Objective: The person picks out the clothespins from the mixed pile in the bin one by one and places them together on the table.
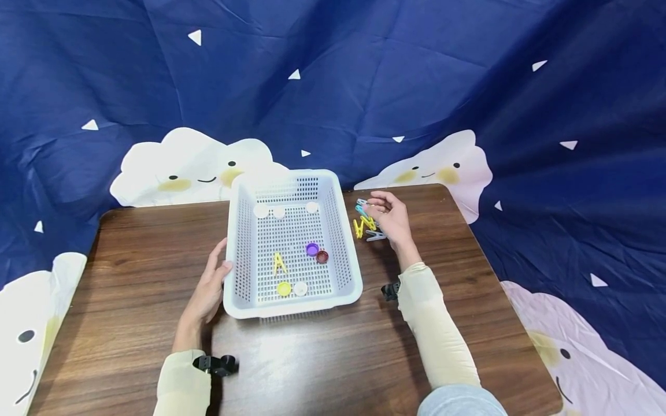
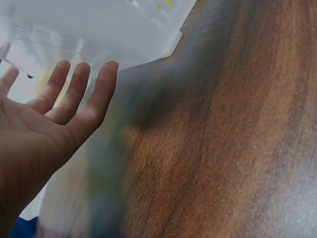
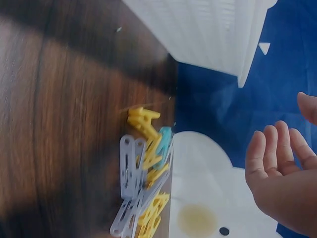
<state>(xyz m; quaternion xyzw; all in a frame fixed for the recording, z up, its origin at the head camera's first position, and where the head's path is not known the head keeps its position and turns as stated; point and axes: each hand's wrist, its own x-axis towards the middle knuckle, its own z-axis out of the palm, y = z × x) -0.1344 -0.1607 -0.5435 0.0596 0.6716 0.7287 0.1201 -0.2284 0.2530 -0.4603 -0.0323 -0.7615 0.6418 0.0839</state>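
My left hand (image 1: 207, 289) rests at the left side of a white plastic basket (image 1: 240, 309), with extended, slightly bent fingers against its outer wall in the left wrist view. Over a small pile of clothespins right of the basket hovers my right hand (image 1: 393, 222). Its fingers bend loosely, the thumb stands apart, and nothing shows between them in the right wrist view. The pile has yellow clothespins (image 3: 143, 124), grey clothespins (image 3: 128, 168) and a teal clothespin (image 3: 165, 141); the hand partly covers it in the head view.
Inside the basket lie a yellow clothespin (image 1: 278, 264), a purple cap (image 1: 312, 249), a dark red cap (image 1: 322, 256), a yellow cap (image 1: 283, 289) and several white caps (image 1: 300, 289). The brown wooden table (image 1: 312, 370) ends at a blue curtain (image 1: 333, 86) behind.
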